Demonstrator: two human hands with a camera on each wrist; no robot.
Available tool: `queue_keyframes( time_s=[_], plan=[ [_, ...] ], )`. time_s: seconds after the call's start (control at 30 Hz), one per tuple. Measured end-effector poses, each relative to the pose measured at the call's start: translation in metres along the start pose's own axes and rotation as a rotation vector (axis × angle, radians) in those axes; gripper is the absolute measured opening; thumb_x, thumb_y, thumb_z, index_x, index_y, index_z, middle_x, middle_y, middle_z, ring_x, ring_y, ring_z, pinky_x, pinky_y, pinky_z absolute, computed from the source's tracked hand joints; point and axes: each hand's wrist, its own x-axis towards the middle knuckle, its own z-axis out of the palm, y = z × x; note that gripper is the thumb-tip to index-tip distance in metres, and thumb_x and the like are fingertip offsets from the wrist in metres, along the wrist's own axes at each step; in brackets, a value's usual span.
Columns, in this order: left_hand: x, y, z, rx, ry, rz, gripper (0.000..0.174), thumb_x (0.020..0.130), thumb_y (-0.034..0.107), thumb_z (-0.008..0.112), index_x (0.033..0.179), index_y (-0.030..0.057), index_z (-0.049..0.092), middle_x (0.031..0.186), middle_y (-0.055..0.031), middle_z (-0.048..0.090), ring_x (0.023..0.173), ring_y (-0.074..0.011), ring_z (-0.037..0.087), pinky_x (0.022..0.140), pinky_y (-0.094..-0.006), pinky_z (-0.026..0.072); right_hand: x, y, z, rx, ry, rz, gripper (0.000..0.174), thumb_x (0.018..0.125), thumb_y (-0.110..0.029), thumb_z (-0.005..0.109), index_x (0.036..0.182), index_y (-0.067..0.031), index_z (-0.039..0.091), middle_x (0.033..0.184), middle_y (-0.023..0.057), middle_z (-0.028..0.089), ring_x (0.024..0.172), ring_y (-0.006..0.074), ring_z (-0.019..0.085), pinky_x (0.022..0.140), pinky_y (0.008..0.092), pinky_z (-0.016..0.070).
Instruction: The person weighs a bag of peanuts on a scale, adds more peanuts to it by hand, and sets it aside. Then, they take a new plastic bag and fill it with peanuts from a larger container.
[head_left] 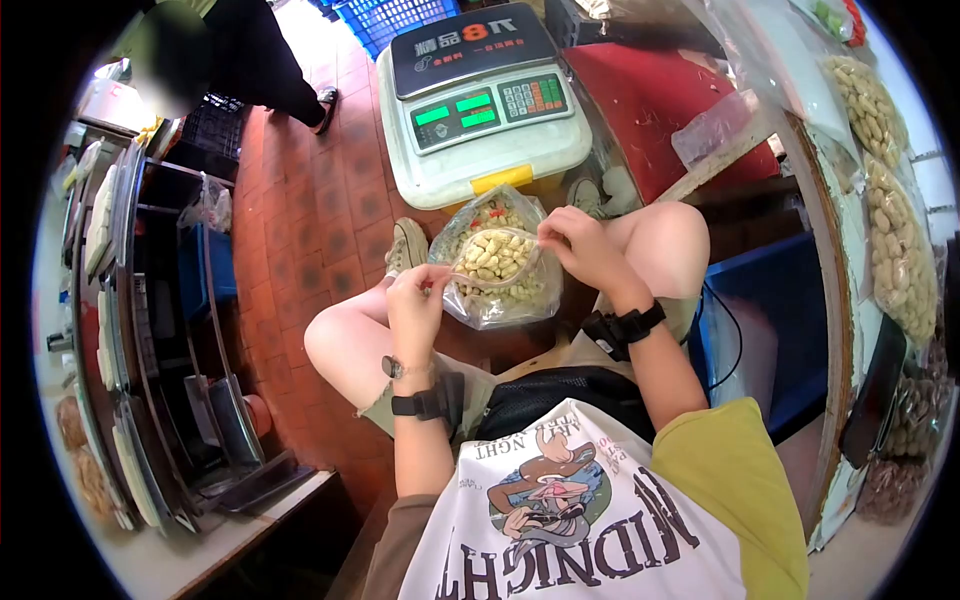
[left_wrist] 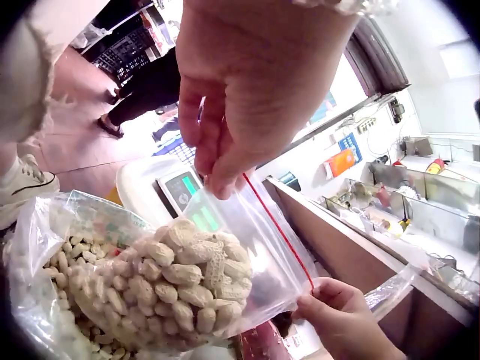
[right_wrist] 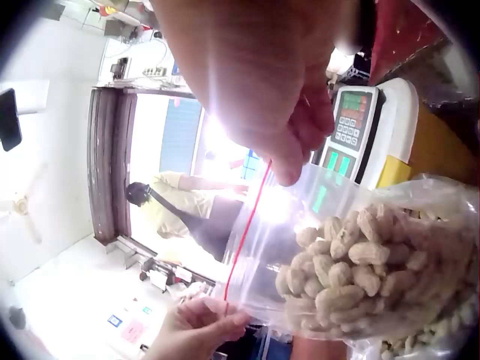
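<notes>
A clear zip-lock bag [left_wrist: 259,262] with a red strip along its mouth holds peanuts in their shells [head_left: 495,255]. My left hand [head_left: 415,305] pinches one end of the strip between thumb and fingers. At the opposite end, my right hand [head_left: 582,248] pinches the other corner, so the strip is stretched between them. In the right wrist view the red strip [right_wrist: 247,229] runs straight from hand to hand, with the peanuts gathered at the bag's bottom. Beneath it sits a larger clear plastic bag [head_left: 505,312] of more peanuts, between my knees.
A digital scale [head_left: 480,90] stands on a white lidded bin [head_left: 430,185] straight ahead. Bagged peanuts [head_left: 895,230] line the right shelf. To the left is a rack [head_left: 150,330]. Another person [head_left: 265,50] stands at the far left on the tiled floor [head_left: 290,230].
</notes>
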Motion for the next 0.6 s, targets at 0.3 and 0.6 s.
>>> queue_keyframes(
  time_s=[0.3,0.6],
  plan=[
    [-0.007,-0.016,0.029,-0.085,-0.074,-0.029,0.008,0.081,0.004,0.073,0.087,0.0002,0.069,0.078,-0.0129,0.069,0.071,-0.0268,0.066,0.067,-0.0352,0.0517,-0.005,0.017,-0.002,0.084,-0.107,0.261,0.014,0.079,-0.01,0.072,0.085,0.0002,0.065,0.08,0.014,0.063,0.077,0.0288,0.062,0.073,0.0379,0.0499],
    [0.002,-0.002,0.026,0.06,-0.006,0.056,0.006,0.08,0.006,0.072,0.085,0.003,0.069,0.075,-0.0113,0.064,0.074,-0.0279,0.06,0.068,-0.0387,0.0485,0.0,0.027,0.003,-0.092,-0.004,0.104,0.01,0.077,-0.01,0.076,0.081,-0.0046,0.068,0.078,0.0079,0.061,0.081,0.0257,0.059,0.072,0.0364,0.0488]
  ],
)
